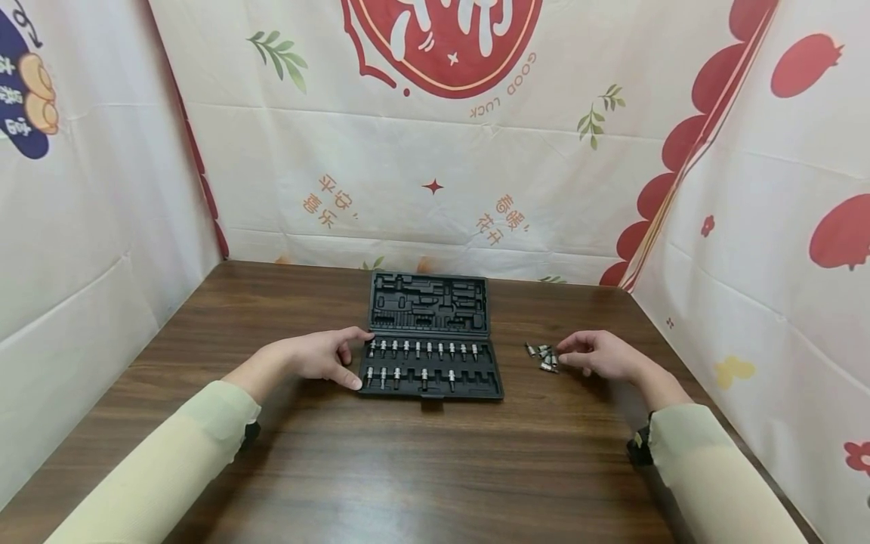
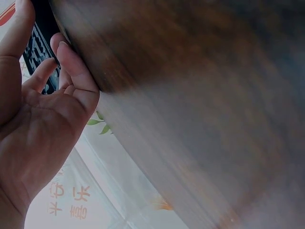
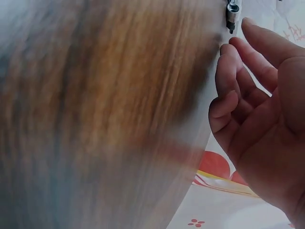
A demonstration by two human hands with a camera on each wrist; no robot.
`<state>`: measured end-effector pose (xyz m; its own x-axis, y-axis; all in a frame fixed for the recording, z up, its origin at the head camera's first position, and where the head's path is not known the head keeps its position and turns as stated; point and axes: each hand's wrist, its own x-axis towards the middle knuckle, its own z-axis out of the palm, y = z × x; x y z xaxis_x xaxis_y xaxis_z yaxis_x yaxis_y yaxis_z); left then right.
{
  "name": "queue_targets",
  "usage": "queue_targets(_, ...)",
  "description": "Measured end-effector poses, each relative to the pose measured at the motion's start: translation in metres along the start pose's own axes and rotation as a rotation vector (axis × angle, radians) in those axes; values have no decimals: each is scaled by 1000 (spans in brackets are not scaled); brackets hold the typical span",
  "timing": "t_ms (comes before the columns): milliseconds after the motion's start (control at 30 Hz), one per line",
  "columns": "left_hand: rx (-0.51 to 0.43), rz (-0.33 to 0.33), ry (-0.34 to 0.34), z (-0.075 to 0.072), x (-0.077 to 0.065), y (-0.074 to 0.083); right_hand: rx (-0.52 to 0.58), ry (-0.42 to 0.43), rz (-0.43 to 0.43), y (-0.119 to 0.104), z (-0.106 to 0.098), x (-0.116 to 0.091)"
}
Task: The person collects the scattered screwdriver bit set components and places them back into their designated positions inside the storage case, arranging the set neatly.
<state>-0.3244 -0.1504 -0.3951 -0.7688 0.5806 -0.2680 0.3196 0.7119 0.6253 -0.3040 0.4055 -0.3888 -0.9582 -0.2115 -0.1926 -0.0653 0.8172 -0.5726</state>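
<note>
A black bit-socket case (image 1: 430, 384) lies unfolded on the table, its lid (image 1: 428, 302) toward the back wall. One full row of silver bit sockets (image 1: 418, 349) fills the upper part of its base; the lower row has several more, with bare slots at right. My left hand (image 1: 309, 355) rests against the case's left side, thumb at the front corner, index finger near the hinge. To the right, a small pile of loose bit sockets (image 1: 544, 355) lies on the table. My right hand (image 1: 601, 355) is beside that pile, thumb and fingers apart. Past its fingertips shows a bit socket (image 3: 232, 13).
Dark wood-grain table (image 1: 408, 468) runs under both forearms. Printed cloth (image 1: 435, 143) hangs close behind it, with more cloth at the left (image 1: 88, 249) and right (image 1: 761, 249) sides. A dark band (image 1: 639, 446) circles the right wrist.
</note>
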Motion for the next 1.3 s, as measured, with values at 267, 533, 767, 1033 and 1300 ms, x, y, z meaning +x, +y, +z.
queue_targets(267, -3, -6, -2, 0, 0, 1, -26, 1, 15, -1, 3, 6)
queue_targets(533, 1, -3, 1, 0, 0, 2, -50, 0, 8, 3, -1, 3)
queue_targets(767, -6, -5, -3, 0, 1, 1, -38, 24, 28, 10, -1, 2)
queue_targets(1033, -12, -12, -6, 1, 1, 1, -51, 62, 23, 15, 0, 4)
queue_targets(1300, -4, -11, 3, 0, 0, 2, -41, 85, 29, 25, -4, 1)
